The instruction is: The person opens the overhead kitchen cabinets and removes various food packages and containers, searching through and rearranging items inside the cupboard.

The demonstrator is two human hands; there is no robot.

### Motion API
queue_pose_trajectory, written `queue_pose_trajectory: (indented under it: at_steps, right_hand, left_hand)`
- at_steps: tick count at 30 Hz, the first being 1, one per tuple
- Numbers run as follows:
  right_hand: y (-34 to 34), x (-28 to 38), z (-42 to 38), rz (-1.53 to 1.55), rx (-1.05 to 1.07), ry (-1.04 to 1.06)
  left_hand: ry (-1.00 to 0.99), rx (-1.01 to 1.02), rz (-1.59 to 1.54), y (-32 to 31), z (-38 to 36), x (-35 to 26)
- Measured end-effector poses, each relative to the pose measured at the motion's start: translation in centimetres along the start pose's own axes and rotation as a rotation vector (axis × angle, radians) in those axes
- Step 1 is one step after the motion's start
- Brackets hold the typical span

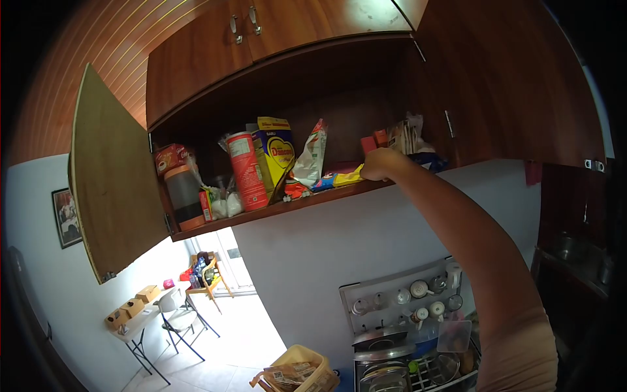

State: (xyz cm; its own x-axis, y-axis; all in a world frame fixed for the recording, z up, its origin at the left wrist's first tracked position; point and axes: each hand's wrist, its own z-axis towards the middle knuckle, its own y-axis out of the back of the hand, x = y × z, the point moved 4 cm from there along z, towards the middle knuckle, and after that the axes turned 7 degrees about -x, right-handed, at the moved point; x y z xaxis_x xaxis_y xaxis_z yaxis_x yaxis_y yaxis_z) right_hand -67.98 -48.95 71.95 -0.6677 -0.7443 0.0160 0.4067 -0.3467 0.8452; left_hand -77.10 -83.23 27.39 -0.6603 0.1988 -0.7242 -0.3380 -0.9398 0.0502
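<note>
My right hand (384,163) reaches up into the open wall cabinet from the lower right. Its fingers are closed at the end of a yellow packet (349,177) lying along the shelf's front edge. Left of that packet are a blue packet (324,183) and a silvery-white pouch (311,157) standing upright. Red packs (369,144) and a bundle of packets (405,136) sit behind and beside my hand. My left hand is out of view.
A yellow Dancow box (274,153), a red canister (247,171) and an orange-lidded jar (182,196) stand on the shelf's left. The cabinet door (117,173) hangs open. Below are a dish rack (424,372) and a cream bin (320,366).
</note>
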Motion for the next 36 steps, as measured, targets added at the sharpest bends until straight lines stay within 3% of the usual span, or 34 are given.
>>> queue_pose_trajectory:
  at_steps: [5, 8, 13, 15, 18, 23, 27, 30, 31, 34, 35, 36]
  right_hand:
    - [0.2, -0.1, 0.6, 0.069, 0.113, 0.091]
    - [-1.0, -0.9, 2.3, 0.522, 0.205, -0.075]
    - [-0.9, -2.1, 6.2, 0.831, 0.208, -0.186]
    - [1.0, -2.6, 5.9, 1.039, 0.045, -0.245]
    - [3.0, -3.3, 6.0, 1.171, -0.104, -0.260]
    - [7.6, -4.8, 4.1, 1.230, -0.341, -0.244]
    - [11.3, -6.3, 2.7, 1.323, -0.516, -0.073]
    - [11.8, -6.2, 0.6, 1.385, -0.521, 0.046]
    - [11.4, -6.3, 0.0, 1.416, -0.492, 0.104]
    - [8.5, -5.4, -4.0, 1.430, -0.465, 0.125]
    - [6.7, -5.9, -4.5, 1.442, -0.433, 0.155]
    - [4.6, -6.7, -5.3, 1.482, -0.268, 0.159]
  left_hand:
    - [-0.065, -0.046, -0.049, 0.6, -1.0, -1.1]
    - [-0.116, -0.064, -0.086, 0.6, -0.9, -1.6]
    - [-0.218, -0.084, -0.141, 1.1, 0.5, -2.0]
    - [-0.238, -0.086, -0.154, 1.3, 1.0, -1.1]
    - [-0.214, 0.282, -0.944, 1.3, 2.1, 3.4]
    - [-0.331, 0.460, -0.834, 1.5, 3.3, 4.6]
    - [-0.420, 0.599, -0.753, 0.4, 3.0, 6.4]
    - [0.200, 0.077, -0.596, -0.1, -2.0, 12.2]
    - [0.229, 0.078, -0.590, 0.0, -2.5, 11.9]
    - [0.232, 0.150, -0.602, -2.1, 2.8, -4.5]
    - [0.257, 0.187, -0.604, -2.3, 2.8, -3.8]
    - [0.289, 0.220, -0.603, -2.6, 2.6, -2.8]
